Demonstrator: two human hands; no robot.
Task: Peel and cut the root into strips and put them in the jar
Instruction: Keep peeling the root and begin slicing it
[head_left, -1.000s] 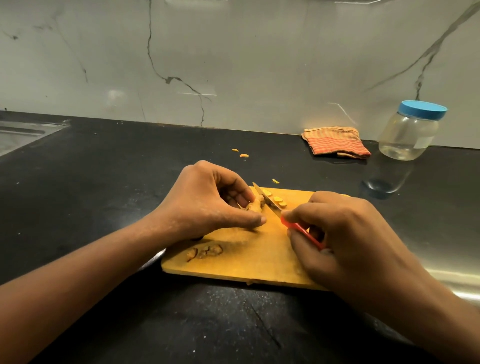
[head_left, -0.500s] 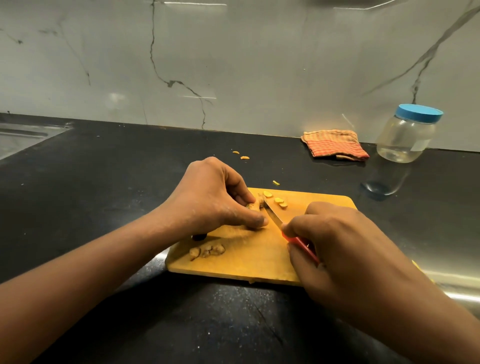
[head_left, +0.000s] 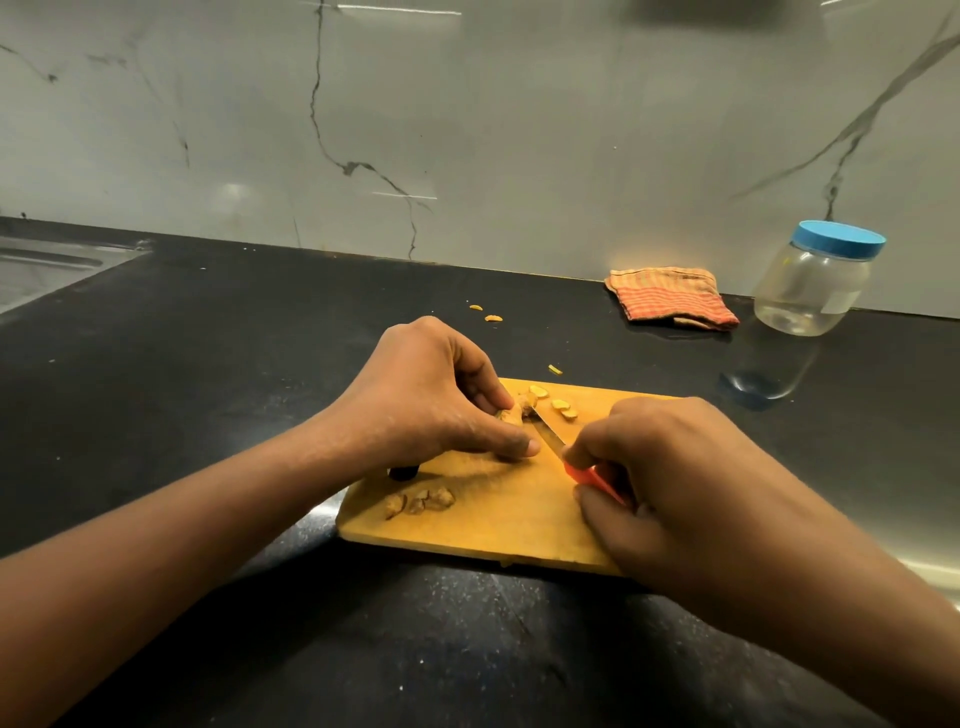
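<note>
At the near right of the cutting board (head_left: 483, 530), the right hand (head_left: 675, 493) grips a red-handled knife (head_left: 548, 435), its blade meeting the root (head_left: 511, 413) pinched mid-board by the left hand (head_left: 431, 400), mostly hidden, long axis seemingly left-to-right with cut end toward the slices (head_left: 561, 405); well beyond the board's far-right corner stands the jar (head_left: 815, 283).

We see a matt wooden board (head_left: 493, 519) on the polished black counter (head_left: 260, 364). The knife (head_left: 548, 434) has a metal blade and plastic handle; the jar (head_left: 810, 291) is clear and glossy.
</note>
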